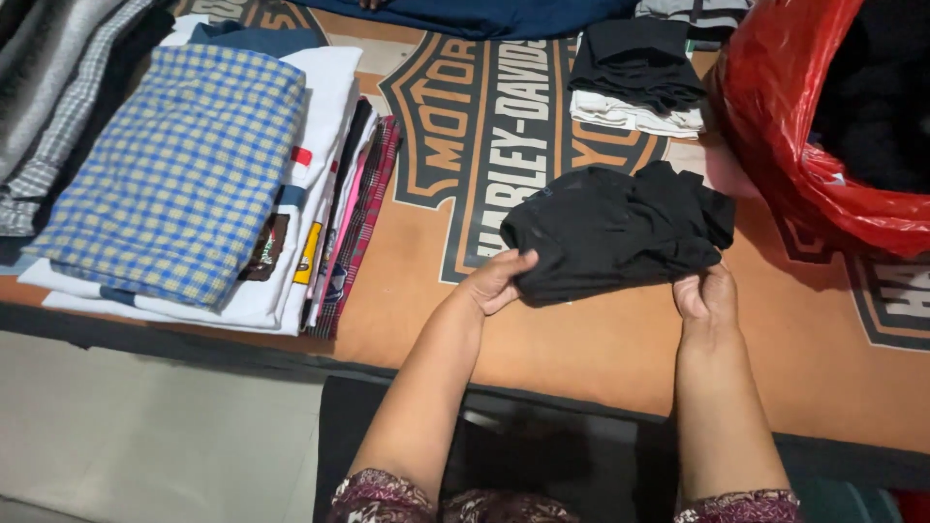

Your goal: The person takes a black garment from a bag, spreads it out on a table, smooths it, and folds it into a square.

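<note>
— Patterned sleeves are showing at the very bottom edge, and both bare forearms are reaching up from them onto the orange blanket (601, 339). What is the left hand (497, 281) doing?

— It is gripping the near left corner of the black garment (615, 232). Its fingers are curling around the cloth edge, half closed, with the thumb lying on top of the fabric.

— And the right hand (705, 295)?

— That one is pinching the garment's near right edge. Its fingers are bunched tightly together, knuckles pointing up, and the wrist is bending slightly toward the cloth.

— How are the arms sitting?

— The left forearm is slanting inward to the right, the right forearm is running almost straight up. Both hands are resting low against the blanket, well apart, with the garment's front edge stretching between them.

— Where is the garment lying?

— It is lying crumpled and partly folded near the middle of the blanket, over the edge of a large printed emblem. A red plastic bag (804, 107) holding dark clothes is sitting just to its right.

— Anything else nearby?

— A blue-and-yellow checked shirt (179, 174) is topping a stack of folded clothes on the left. A small pile with black cloth over white cloth (637, 82) is sitting farther back, beyond the garment.
</note>
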